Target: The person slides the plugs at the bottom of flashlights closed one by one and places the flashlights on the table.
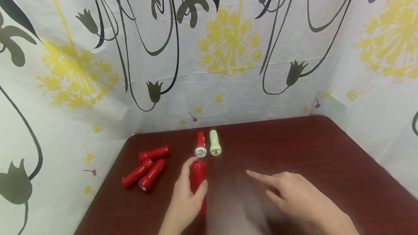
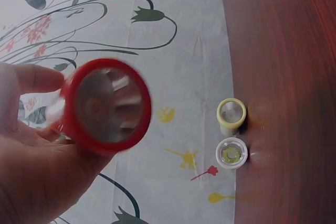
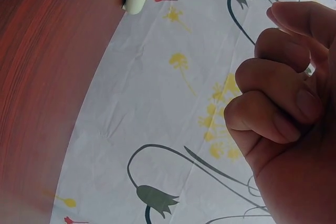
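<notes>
My left hand [image 1: 186, 197] grips a red flashlight [image 1: 197, 173], held upright over the table, with fingers and thumb round its body. In the left wrist view its lens [image 2: 107, 107], framed by a red rim, faces the camera. To the right, my right hand [image 1: 290, 193] hovers over the table with nothing in it; the index finger [image 1: 261, 177] points out and the other fingers [image 3: 270, 85] are curled toward the palm. Beyond the held flashlight lie a red flashlight with a white head [image 1: 200, 146] and a pale yellow-green flashlight [image 1: 214, 143], side by side, lenses facing me.
Three red flashlights lie grouped at the left of the dark red table: one at the back [image 1: 155, 153], one at the left [image 1: 137, 173] and one nearest me [image 1: 152, 175]. A white flower-patterned curtain [image 1: 228, 97] hangs along the table's back and sides.
</notes>
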Motion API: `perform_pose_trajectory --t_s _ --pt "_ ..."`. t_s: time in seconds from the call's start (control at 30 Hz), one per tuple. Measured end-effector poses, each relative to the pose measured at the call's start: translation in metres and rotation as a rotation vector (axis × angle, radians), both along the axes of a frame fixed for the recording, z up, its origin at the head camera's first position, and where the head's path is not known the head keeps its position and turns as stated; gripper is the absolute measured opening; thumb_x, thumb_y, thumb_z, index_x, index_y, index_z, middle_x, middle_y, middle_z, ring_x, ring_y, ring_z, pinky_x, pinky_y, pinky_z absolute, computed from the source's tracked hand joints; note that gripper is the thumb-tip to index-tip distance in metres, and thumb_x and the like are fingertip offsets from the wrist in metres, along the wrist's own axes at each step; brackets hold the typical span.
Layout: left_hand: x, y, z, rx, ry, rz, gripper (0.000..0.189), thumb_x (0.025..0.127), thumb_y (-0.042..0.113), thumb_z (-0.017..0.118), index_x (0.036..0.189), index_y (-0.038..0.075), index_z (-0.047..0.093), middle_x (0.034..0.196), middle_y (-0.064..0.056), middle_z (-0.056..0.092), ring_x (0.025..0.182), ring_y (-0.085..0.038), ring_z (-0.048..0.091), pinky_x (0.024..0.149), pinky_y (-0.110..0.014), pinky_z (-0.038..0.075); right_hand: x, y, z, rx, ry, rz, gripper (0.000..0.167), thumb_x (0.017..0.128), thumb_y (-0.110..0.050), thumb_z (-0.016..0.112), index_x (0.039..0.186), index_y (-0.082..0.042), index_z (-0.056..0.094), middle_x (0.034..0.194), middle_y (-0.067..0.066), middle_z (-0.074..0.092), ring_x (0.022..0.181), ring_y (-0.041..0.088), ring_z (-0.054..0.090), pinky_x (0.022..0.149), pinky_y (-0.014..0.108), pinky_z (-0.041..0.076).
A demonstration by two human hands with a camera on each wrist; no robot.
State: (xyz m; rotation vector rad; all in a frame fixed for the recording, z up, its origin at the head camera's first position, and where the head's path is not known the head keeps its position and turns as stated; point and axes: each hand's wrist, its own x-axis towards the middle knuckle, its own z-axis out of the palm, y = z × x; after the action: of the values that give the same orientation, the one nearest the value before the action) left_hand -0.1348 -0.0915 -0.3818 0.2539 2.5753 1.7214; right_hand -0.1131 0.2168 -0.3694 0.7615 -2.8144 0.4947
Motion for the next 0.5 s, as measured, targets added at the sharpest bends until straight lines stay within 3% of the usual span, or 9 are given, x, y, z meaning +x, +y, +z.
perform_pose_trajectory --t_s 0.2,0.37,0.5 --pt "-0.0025 -0.0010 -0.0033 -0.005 -0.046 -0.008 0.077 0.094 0.021 0.079 0.158 0.026 0.036 0.151 -0.008 0.053 0.134 -0.031 0.057 0.095 -0.052 0.064 0.0013 -0.0011 -0.0038 -0.016 0.046 0.005 0.069 0.091 -0.008 0.069 0.146 -0.049 0.060 0.063 -0.024 0.021 0.057 -0.006 0.022 0.058 0.017 0.034" --pt "-0.0021 0.0002 -0.0043 -0.005 -0.031 -0.004 0.078 0.093 0.027 0.083 0.158 0.027 0.041 0.147 -0.011 0.059 0.125 -0.029 0.065 0.093 -0.052 0.065 0.0021 -0.0004 -0.0045 -0.013 0.085 0.015 0.069 0.089 -0.007 0.069 0.145 -0.047 0.062 0.063 -0.025 0.022 0.058 -0.006 0.024 0.059 0.017 0.034" --pt "-0.0061 0.0047 -0.0033 -0.033 -0.034 0.030 0.074 0.092 0.026 0.084 0.156 0.028 0.047 0.143 -0.012 0.064 0.114 -0.027 0.071 0.086 -0.050 0.066 0.0021 -0.0005 -0.0054 -0.011 0.031 0.013 0.068 0.092 -0.008 0.068 0.146 -0.049 0.060 0.062 -0.026 0.028 0.057 -0.005 0.023 0.058 0.017 0.035"
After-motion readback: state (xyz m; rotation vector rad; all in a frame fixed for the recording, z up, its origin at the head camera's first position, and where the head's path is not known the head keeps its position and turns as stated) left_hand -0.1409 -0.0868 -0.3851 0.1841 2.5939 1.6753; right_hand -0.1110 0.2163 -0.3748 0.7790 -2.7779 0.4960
